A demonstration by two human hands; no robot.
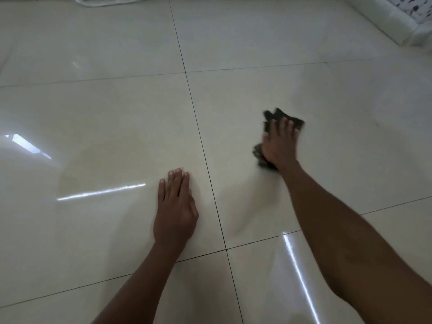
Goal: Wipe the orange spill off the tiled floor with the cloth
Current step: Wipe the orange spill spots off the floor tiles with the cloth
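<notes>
My right hand (279, 142) presses a dark crumpled cloth (277, 118) flat onto the glossy cream tiled floor (257, 54), right of a grout line. The cloth pokes out past my fingertips and under my wrist. My left hand (175, 206) rests palm down on the tile to the left of the same grout line, fingers together, holding nothing. No orange spill shows clearly; a faint yellowish smear (77, 181) lies on the tile left of my left hand.
A white skirting or furniture edge (383, 22) runs along the far right corner. A clear curved object (100, 2) lies at the top left edge. Bright light reflections streak the floor at left and bottom right.
</notes>
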